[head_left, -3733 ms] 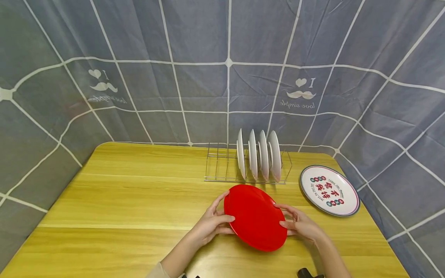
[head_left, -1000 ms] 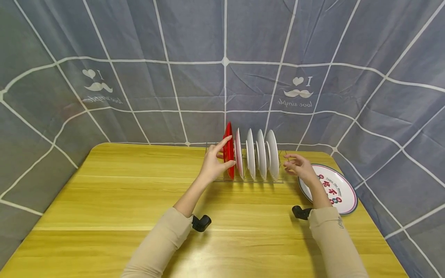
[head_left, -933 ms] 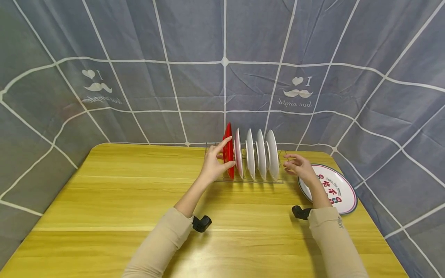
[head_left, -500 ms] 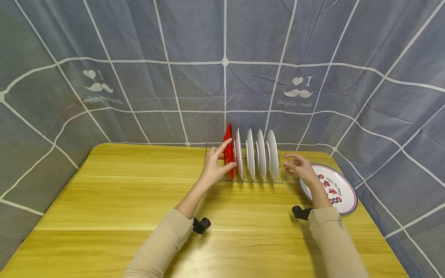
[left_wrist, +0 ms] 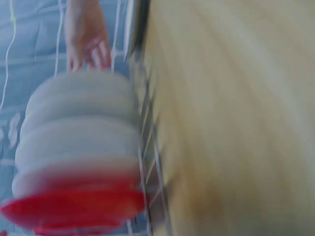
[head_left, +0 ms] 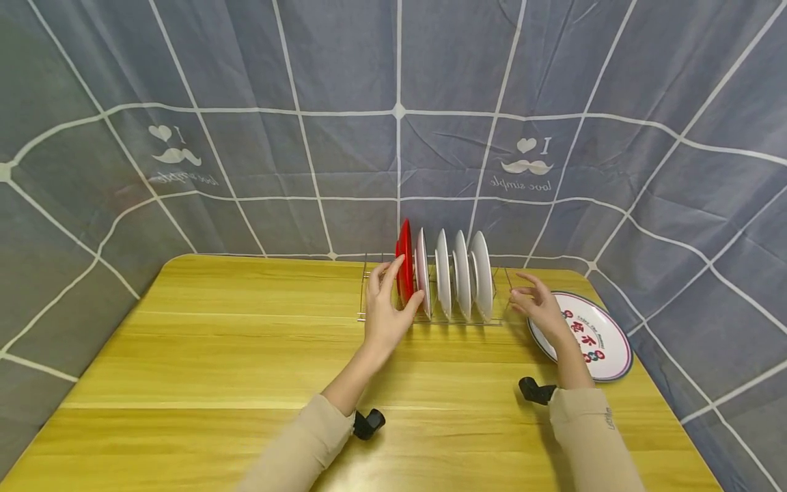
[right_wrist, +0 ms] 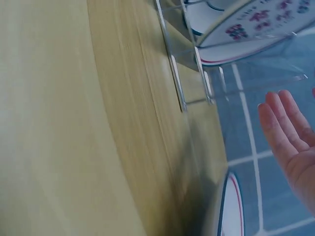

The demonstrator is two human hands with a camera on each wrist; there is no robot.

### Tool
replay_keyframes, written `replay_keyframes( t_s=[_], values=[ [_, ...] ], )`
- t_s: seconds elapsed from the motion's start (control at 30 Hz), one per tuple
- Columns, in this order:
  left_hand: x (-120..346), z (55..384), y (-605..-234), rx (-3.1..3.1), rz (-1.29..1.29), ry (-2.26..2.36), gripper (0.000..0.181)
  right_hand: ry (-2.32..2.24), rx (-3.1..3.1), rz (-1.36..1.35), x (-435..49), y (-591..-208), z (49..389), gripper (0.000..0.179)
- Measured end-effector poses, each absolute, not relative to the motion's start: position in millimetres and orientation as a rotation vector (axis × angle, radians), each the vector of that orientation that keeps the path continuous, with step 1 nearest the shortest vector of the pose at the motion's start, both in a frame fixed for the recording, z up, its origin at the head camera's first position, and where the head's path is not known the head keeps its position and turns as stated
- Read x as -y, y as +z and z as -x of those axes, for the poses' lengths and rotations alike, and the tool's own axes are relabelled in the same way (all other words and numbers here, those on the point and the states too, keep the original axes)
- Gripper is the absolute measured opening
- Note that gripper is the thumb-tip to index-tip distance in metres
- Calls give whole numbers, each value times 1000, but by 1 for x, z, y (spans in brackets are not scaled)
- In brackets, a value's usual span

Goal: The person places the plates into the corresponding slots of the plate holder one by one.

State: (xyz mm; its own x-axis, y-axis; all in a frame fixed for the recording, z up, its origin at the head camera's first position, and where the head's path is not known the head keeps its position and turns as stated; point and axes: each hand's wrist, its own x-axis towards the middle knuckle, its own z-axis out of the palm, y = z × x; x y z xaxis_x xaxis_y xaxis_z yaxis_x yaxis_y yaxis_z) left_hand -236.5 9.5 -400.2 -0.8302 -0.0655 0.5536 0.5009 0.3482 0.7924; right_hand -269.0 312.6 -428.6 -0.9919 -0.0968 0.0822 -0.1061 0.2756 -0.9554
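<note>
A red plate stands upright on edge in the wire dish rack, left of several upright white plates. My left hand is at the rack's front, its thumb and fingers spread apart near the red plate's front edge; whether a fingertip touches it I cannot tell. In the left wrist view the red plate is blurred, and hardly any of the left hand shows. Beyond the rack's right end hovers my right hand, fingers loosely extended and holding nothing, as the right wrist view also shows that hand.
A white plate with coloured lettering and a dark rim lies flat at the table's right, partly behind the right forearm. Black wrist mounts jut from both sleeves. A grey curtain with white lines hangs behind the wooden table.
The red plate, held in both hands over the table earlier, now stands in the rack. Since half a second ago, my left hand has drawn back toward me and the right shifted slightly rightward.
</note>
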Motion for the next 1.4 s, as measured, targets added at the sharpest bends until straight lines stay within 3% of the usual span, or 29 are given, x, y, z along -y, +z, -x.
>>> replay_keyframes(
  t_s=[0.17,0.47,0.83,1.17,1.4],
  values=[
    [-34,219,-408,1878,488,-1552,48,1931,2368,-136,-332,-431,247,59],
    [-79,200,-425,1963,653,-1830,52,2024,2022,59,-414,-485,239,70],
    [-119,203,-453,2240,776,-2378,62,1979,1919,414,-410,-437,180,55],
    [-137,215,-471,2301,687,-2674,67,1839,2026,765,-438,-446,167,67],
    [-147,224,-478,2209,547,-2928,68,1831,2116,761,-450,-457,170,70]
  ],
)
